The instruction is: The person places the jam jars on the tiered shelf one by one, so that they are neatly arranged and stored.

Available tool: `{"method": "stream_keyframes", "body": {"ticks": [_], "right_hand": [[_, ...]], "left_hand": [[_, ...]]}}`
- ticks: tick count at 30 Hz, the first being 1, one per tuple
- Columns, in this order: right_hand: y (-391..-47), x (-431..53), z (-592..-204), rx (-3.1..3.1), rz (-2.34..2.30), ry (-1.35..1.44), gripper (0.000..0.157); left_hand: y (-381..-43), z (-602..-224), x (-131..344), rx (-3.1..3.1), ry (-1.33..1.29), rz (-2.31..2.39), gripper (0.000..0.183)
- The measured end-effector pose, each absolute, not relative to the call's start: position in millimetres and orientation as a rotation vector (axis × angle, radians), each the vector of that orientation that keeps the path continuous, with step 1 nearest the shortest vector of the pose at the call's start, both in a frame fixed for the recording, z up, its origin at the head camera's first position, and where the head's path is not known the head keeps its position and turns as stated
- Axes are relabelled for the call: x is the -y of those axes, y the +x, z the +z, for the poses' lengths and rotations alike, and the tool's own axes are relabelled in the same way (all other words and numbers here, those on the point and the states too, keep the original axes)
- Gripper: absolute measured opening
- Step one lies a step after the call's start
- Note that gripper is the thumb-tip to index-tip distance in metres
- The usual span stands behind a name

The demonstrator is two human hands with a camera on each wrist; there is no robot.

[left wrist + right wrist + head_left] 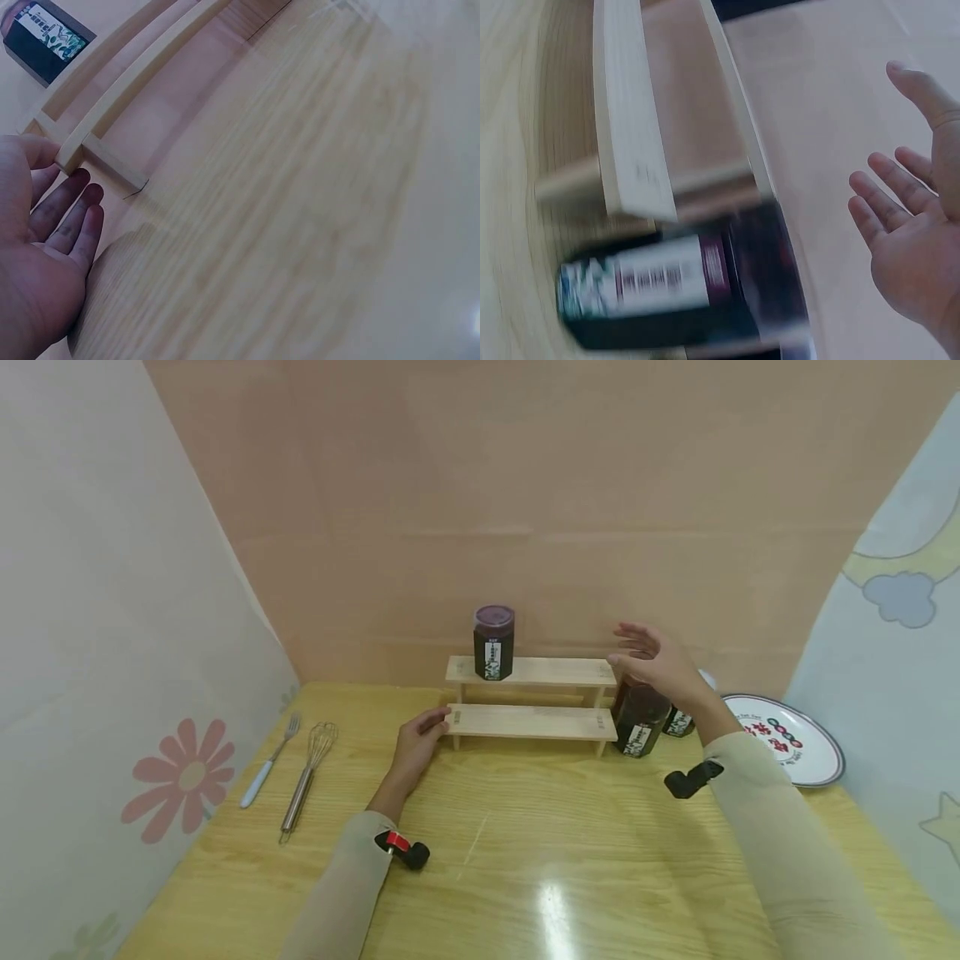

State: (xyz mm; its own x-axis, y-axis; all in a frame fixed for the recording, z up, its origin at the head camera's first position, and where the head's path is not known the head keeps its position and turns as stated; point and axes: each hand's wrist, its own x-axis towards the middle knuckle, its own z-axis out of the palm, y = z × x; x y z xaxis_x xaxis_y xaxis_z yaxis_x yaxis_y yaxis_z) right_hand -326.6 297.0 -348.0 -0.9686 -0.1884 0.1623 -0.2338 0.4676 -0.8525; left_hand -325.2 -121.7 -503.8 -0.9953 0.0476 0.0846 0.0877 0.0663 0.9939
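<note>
A light wooden two-tier rack (532,721) stands near the back wall. My left hand (417,745) holds the left end of its lower shelf; in the left wrist view the fingertips (78,178) curl under that end. On the upper shelf, toward the left, a dark-labelled jar (493,643) stands upright. My right hand (663,667) hovers above and behind a similar jar (643,720) at the rack's right end, its fingers spread and holding nothing. That jar (667,281) lies below the palm in the right wrist view.
Another dark jar (678,723) stands behind, partly hidden by my right arm. An oval plate with red print (813,760) rests at the right wall. On the left lie a fork (268,762) and a whisk (303,785). A peach-coloured wall (555,527) rises behind the rack.
</note>
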Motion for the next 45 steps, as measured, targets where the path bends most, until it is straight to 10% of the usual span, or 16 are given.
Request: {"method": "stream_keyframes", "body": {"ticks": [19, 45], "right_hand": [[-300.9, -394.5, -374.7, 2.692, 1.331, 0.121, 0.078], [-320.7, -402.5, -440.4, 2.579, 1.398, -0.045, 0.088]], "left_hand": [[-327.4, -503.7, 126.5, 2.261, -0.127, -2.12, 0.031], [-327.3, -503.7, 126.0, 2.27, -0.103, -2.129, 0.031]]}}
